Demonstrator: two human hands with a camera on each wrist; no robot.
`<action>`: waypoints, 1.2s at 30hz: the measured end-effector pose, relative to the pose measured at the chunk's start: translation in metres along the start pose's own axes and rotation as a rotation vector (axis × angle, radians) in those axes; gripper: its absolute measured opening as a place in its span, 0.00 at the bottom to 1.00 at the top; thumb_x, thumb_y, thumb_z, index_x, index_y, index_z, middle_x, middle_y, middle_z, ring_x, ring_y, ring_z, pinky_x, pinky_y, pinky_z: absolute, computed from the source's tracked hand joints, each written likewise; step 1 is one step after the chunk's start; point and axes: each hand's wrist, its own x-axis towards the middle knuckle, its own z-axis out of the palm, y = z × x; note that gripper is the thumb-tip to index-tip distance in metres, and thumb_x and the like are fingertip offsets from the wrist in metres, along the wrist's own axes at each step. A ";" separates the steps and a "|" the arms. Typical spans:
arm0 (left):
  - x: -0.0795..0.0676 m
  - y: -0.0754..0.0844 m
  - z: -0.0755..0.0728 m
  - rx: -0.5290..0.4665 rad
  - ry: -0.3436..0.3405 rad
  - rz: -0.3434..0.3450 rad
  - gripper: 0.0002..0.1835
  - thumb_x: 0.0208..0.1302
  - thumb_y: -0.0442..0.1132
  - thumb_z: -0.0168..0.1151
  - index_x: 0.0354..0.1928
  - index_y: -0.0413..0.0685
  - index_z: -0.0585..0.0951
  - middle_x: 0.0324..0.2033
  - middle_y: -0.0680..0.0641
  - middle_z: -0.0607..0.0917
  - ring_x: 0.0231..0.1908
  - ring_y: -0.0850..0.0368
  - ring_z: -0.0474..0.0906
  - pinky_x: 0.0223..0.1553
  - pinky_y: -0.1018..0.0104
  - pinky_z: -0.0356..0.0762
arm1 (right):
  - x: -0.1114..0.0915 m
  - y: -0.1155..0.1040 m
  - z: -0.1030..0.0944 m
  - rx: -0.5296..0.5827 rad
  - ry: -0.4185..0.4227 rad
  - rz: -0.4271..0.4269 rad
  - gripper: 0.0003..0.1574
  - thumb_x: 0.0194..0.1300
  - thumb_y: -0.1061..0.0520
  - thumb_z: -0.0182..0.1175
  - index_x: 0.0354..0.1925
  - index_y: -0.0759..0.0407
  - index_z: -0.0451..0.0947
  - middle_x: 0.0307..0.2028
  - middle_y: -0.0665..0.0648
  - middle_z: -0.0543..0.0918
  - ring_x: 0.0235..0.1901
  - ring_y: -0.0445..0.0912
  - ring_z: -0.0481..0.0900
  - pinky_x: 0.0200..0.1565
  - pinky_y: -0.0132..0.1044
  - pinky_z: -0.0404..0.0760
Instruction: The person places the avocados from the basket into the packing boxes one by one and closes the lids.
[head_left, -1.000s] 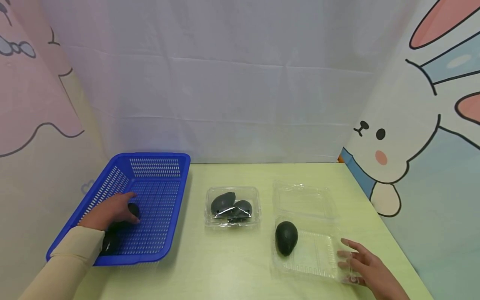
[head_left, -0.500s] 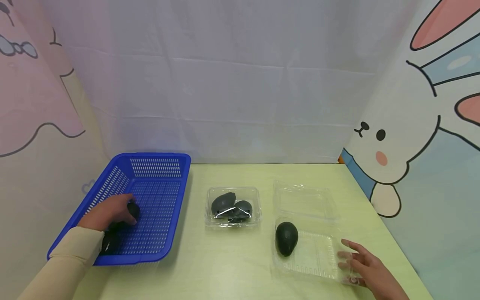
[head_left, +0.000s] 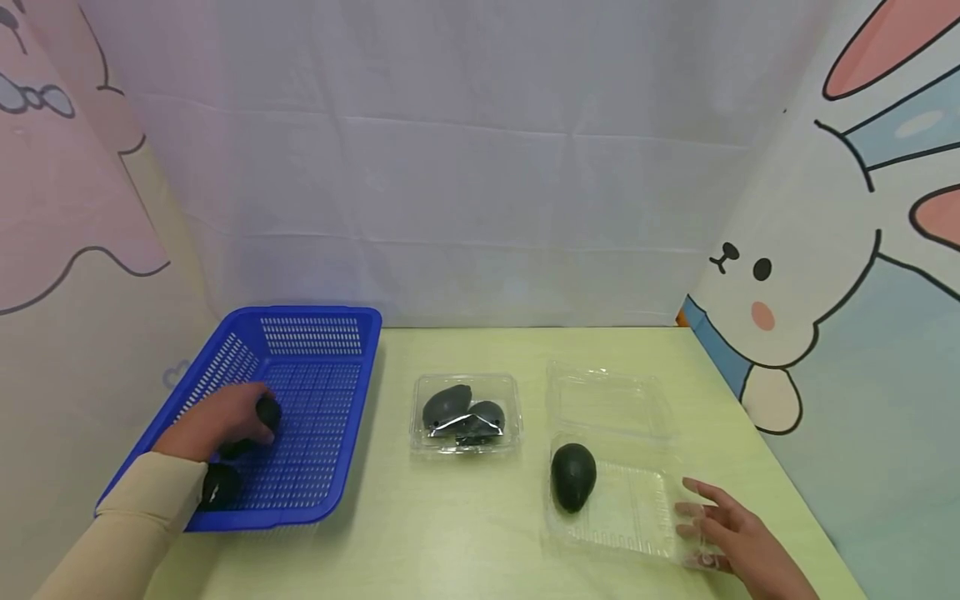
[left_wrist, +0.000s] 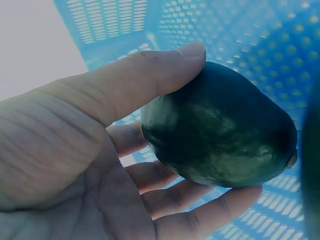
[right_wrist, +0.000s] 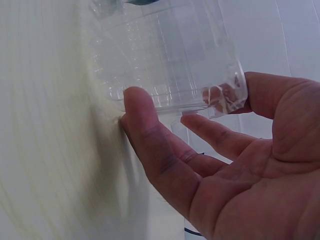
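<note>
**My left hand grips a fruit, my right hand rests at a clear box**

At the lower left of the head view, I hold a dark green fruit inside the blue basket. My thumb lies over its upper side and my fingers curl beneath it, partly closed to its width; its stem end points away from my palm. Other dark fruit lies below that hand, in the basket's near left corner.

At the lower right, my right hand is loosely spread, fingers relaxed, touching the near right side of the open clear box. A single dark fruit sits in that box's left part, and its lid lies folded back behind it.

In the middle of the frame, a closed clear box with dark fruits inside stands on the pale table. A whitish curtain fills the upper middle, and a cartoon rabbit shows at the right.
</note>
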 end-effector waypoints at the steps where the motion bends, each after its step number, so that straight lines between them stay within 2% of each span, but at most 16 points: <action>1: -0.001 0.002 -0.001 0.007 0.011 0.015 0.35 0.51 0.34 0.81 0.56 0.23 0.73 0.45 0.25 0.80 0.43 0.31 0.78 0.42 0.37 0.81 | 0.000 0.000 0.000 0.000 0.000 -0.001 0.38 0.81 0.52 0.53 0.79 0.65 0.53 0.64 0.71 0.77 0.53 0.54 0.83 0.45 0.50 0.85; 7: -0.005 0.019 -0.008 0.073 0.086 0.108 0.32 0.50 0.34 0.81 0.53 0.24 0.76 0.44 0.28 0.82 0.43 0.32 0.79 0.43 0.37 0.80 | 0.000 0.002 -0.001 0.013 -0.013 -0.010 0.38 0.82 0.53 0.51 0.79 0.65 0.52 0.64 0.71 0.76 0.53 0.54 0.83 0.46 0.51 0.85; 13: -0.013 0.042 -0.015 0.116 0.124 0.142 0.35 0.50 0.35 0.82 0.57 0.25 0.75 0.48 0.26 0.80 0.46 0.31 0.78 0.44 0.37 0.80 | 0.000 0.002 0.000 0.019 -0.017 -0.015 0.37 0.82 0.53 0.51 0.79 0.65 0.52 0.64 0.71 0.76 0.54 0.55 0.83 0.46 0.51 0.85; 17: -0.019 0.060 -0.020 0.128 0.152 0.174 0.36 0.49 0.36 0.82 0.58 0.27 0.76 0.47 0.28 0.80 0.44 0.34 0.78 0.42 0.40 0.80 | 0.001 0.002 0.001 0.009 -0.003 -0.003 0.37 0.82 0.54 0.51 0.79 0.65 0.52 0.63 0.70 0.77 0.53 0.55 0.83 0.45 0.51 0.85; 29: -0.038 0.111 -0.025 0.104 0.201 0.286 0.37 0.52 0.36 0.82 0.63 0.32 0.76 0.51 0.30 0.79 0.45 0.36 0.79 0.41 0.44 0.83 | 0.001 0.003 0.001 0.007 0.005 0.003 0.37 0.81 0.54 0.52 0.79 0.64 0.54 0.63 0.70 0.78 0.52 0.54 0.84 0.45 0.50 0.86; 36: -0.054 0.146 -0.020 0.056 0.245 0.370 0.36 0.55 0.34 0.80 0.65 0.33 0.75 0.53 0.31 0.78 0.47 0.36 0.80 0.46 0.42 0.84 | 0.001 0.004 -0.001 0.002 0.001 -0.003 0.37 0.82 0.54 0.52 0.79 0.64 0.54 0.62 0.69 0.78 0.52 0.54 0.84 0.45 0.50 0.86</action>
